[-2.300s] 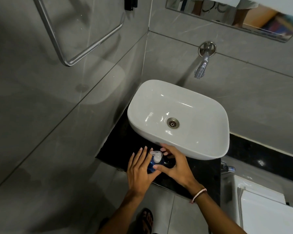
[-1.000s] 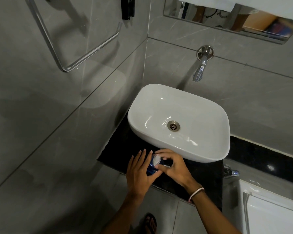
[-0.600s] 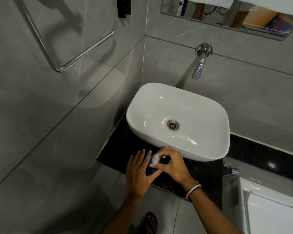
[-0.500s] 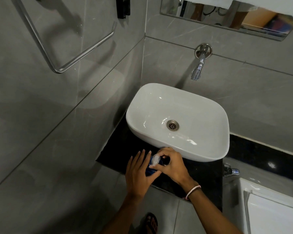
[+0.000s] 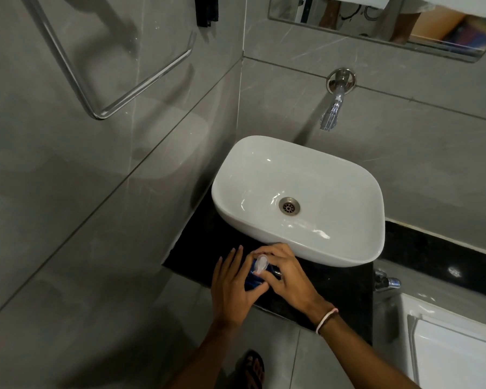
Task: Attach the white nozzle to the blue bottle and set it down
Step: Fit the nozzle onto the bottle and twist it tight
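A blue bottle [image 5: 252, 279] stands on the black counter [image 5: 331, 290] just in front of the white basin. Only a sliver of its blue body shows between my hands. The white nozzle [image 5: 261, 264] sits on top of it. My left hand [image 5: 232, 290] wraps the bottle's left side, thumb across the front and fingers stretched up. My right hand [image 5: 285, 272] curls over the nozzle from the right, fingertips pinching its base.
The white basin [image 5: 345, 249] rises directly behind my hands, with a chrome tap [image 5: 333, 112] on the wall above. A chrome towel bar [image 5: 141, 85] hangs on the left wall. A white toilet tank [image 5: 455, 349] and a small valve [image 5: 387, 282] are at the right.
The nozzle's spout has turned on the bottle under my right hand's fingers, which have curled more tightly over it. My left hand has kept its hold on the bottle.
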{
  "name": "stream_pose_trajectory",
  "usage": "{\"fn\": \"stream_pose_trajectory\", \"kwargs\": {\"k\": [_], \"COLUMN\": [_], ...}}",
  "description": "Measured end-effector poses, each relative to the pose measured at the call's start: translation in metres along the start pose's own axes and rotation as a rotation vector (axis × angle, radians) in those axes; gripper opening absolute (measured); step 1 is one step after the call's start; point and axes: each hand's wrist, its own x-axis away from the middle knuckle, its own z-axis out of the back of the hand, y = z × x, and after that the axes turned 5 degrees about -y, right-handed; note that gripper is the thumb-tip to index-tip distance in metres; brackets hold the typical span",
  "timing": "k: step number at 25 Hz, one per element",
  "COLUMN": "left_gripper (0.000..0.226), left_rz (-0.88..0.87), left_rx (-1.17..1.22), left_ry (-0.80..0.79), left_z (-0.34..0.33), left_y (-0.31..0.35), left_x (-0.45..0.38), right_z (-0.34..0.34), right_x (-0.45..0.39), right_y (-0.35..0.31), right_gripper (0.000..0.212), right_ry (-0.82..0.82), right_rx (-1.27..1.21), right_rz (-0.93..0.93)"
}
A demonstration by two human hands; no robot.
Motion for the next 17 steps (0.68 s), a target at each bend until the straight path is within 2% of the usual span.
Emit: {"fn": "stream_pose_trajectory", "kwargs": {"k": [6,11,14,17], "left_gripper": [0.073,0.074,0.074,0.073], "left_rz": [-0.054,-0.011,-0.033,-0.037], "left_rx": [-0.037,-0.04,-0.065,-0.076], "left_ry": [0.002,-0.021,-0.02,-0.018], "left_z": [0.0005,-0.0016,-0.0018,-0.0003], "left_y": [-0.0035,-0.0013,-0.0029,-0.0034], "left_x": [-0.0017,-0.0005,-0.0019,-0.003], "right_z": [-0.0089,-0.0037,-0.006,-0.0011], "right_x": [0.0041,0.0039,0.0066,0.0048], "right_y": [-0.0028,-0.0009,-0.0033,-0.0095], "right_gripper": [0.027,0.031,0.027,0.032], "right_ry": [0.104,0.02,0.062,0.064], "right_rx": [0.092,0.056,0.075,0.039], "right_rz": [-0.054,-0.002,-0.033,-0.064]}}
